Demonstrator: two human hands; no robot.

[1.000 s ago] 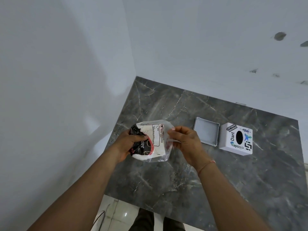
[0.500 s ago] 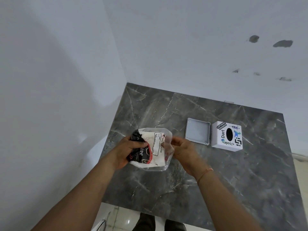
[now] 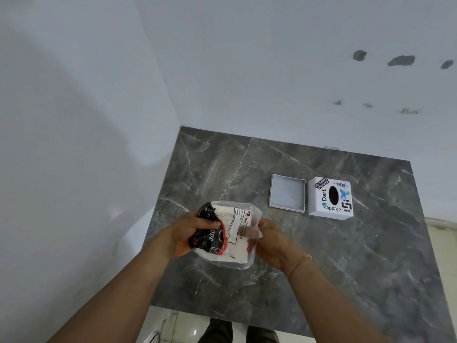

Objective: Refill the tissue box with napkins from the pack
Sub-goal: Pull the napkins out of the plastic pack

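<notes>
A clear plastic napkin pack (image 3: 231,233) with black, red and white print is held above the dark marble table (image 3: 346,280). My left hand (image 3: 190,235) grips its left, black-printed end. My right hand (image 3: 269,240) pinches the pack's right end, with fingers partly seen through the clear film. At the far right stands the white tissue box (image 3: 330,198), covered in stickers, its black oval slot facing up. Just left of it lies a shallow grey square lid or base (image 3: 286,193), hollow side up.
White walls meet in a corner behind the table, close on the left. The table's near edge runs below my arms, with pale floor tiles and dark trouser legs (image 3: 237,330) beneath it.
The view has shifted a little. My right hand has closed in on the pack's right end, fingers now behind the film. The left hand keeps its grip.
</notes>
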